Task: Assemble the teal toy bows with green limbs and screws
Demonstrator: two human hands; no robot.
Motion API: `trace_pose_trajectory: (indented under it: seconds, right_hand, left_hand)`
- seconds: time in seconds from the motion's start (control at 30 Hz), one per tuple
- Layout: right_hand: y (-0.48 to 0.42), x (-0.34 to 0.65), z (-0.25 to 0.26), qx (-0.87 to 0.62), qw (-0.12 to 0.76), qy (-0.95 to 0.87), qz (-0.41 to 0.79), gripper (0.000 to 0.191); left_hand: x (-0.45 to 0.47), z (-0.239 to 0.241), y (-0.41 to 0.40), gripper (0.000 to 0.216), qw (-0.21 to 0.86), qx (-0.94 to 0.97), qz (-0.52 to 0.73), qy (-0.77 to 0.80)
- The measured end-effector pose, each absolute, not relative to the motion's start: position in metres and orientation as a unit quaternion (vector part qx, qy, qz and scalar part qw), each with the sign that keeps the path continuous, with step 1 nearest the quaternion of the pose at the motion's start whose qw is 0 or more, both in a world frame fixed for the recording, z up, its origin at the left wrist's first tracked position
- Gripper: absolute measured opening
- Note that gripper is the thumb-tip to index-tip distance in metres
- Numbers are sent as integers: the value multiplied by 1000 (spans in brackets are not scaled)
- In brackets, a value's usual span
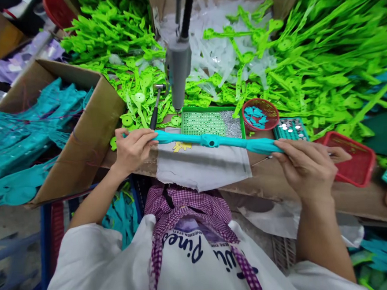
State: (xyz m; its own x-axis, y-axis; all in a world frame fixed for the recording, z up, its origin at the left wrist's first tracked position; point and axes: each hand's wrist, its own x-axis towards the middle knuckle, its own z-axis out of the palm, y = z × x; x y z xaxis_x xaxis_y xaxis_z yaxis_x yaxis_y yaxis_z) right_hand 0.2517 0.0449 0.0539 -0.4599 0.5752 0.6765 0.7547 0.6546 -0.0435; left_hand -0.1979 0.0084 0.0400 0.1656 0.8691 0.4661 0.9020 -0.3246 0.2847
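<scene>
A long teal plastic strip [213, 140] with a round hub at its middle lies level across a grey cloth [201, 166] on the bench. My left hand [134, 148] pinches its left end. My right hand [306, 166] grips its right end and also holds a thin metal tool that sticks out either side of the fingers. A grey powered screwdriver [178, 68] hangs upright just behind the strip, its tip above a green tray [212, 122] of small screws.
A cardboard box [86, 130] of teal parts stands at the left. Heaps of green strips [323, 65] and clear white parts [220, 50] fill the back. A round red basket [260, 113] with teal bits, a teal tray [290, 129] of silver discs and a red tray [353, 158] sit at the right.
</scene>
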Motion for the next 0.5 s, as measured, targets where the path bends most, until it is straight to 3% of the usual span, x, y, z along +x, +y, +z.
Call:
trace_pose_trajectory:
  seconds: [0.13, 0.23, 0.33, 0.5]
  right_hand:
    - [42, 253, 51, -423, 330, -841, -70, 32]
    - [44, 254, 44, -427, 332, -840, -28, 34]
    - [48, 253, 39, -422, 335, -843, -8, 33]
    - [54, 255, 33, -428, 317, -846, -12, 29]
  left_hand:
    - [-197, 44, 9, 16, 30, -754, -299, -584]
    - [-212, 55, 3, 28, -9, -713, -331, -618]
    - [-234, 55, -3, 41, -93, -640, -399, -650]
    - [-250, 33, 4, 44, -217, -535, -481, -660]
